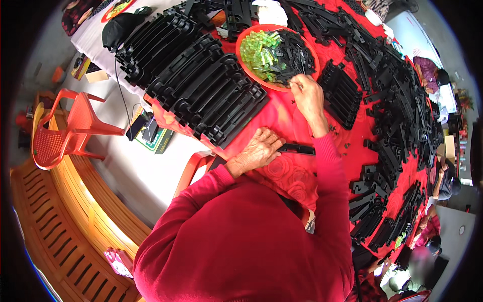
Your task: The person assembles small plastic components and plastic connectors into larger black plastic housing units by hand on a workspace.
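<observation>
My left hand [257, 151] is closed over one end of a black plastic strip [298, 149], which lies on the red tablecloth in front of me. The strip's far end sticks out to the right, under my right forearm. My right hand [308, 99] is at the near right rim of an orange-red round basin [274, 86], its thumb and fingertips pinched together. Whatever is between those fingertips is too small to name. Inside the basin, clear yellow-green pieces [259, 50] fill the left side and small black strips [297, 50] the right.
Rows of long black plastic parts [201, 80] cover the table to the left. Another black stack [341, 94] stands right of the basin, with heaped black parts [397, 121] beyond. A red plastic chair [75, 128] and wooden bench [65, 236] are at left. Other people sit at far right.
</observation>
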A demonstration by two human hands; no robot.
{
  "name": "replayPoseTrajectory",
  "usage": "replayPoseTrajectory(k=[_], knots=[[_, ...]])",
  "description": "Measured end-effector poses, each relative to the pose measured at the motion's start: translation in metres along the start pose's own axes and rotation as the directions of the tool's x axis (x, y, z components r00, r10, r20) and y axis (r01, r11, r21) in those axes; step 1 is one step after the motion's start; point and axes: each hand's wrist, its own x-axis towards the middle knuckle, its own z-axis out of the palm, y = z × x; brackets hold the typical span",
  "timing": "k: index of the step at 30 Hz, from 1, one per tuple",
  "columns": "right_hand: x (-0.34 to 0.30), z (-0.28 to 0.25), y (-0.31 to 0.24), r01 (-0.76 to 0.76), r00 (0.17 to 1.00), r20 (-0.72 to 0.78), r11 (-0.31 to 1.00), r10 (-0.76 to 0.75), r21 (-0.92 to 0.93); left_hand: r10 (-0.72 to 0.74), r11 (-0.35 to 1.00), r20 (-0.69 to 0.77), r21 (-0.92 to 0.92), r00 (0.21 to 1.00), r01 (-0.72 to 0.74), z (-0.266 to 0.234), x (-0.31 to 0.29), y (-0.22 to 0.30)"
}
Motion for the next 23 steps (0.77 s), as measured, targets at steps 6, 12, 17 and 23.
replayPoseTrajectory(k=[6,12,17,23], knots=[[0.041,0.034,-0.022,-0.059,0.969,0.23,0.986,0.094,-0.156,0.013,0.999,-0.054,0.035,0.998,-0.011,0.001,-0.001,0.0],[0.053,0.049,-0.028,-0.129,0.9,0.361,0.941,0.244,-0.313,0.032,0.999,-0.082,0.036,0.996,-0.029,0.003,-0.001,-0.001],[0.05,0.047,-0.024,-0.114,0.93,0.303,0.946,0.209,-0.303,0.016,0.999,-0.074,0.038,0.997,-0.013,0.004,-0.003,-0.002],[0.028,0.019,0.001,-0.262,0.957,0.203,0.916,0.206,0.303,-0.016,1.0,-0.003,0.012,1.0,0.016,0.007,-0.004,-0.003]])
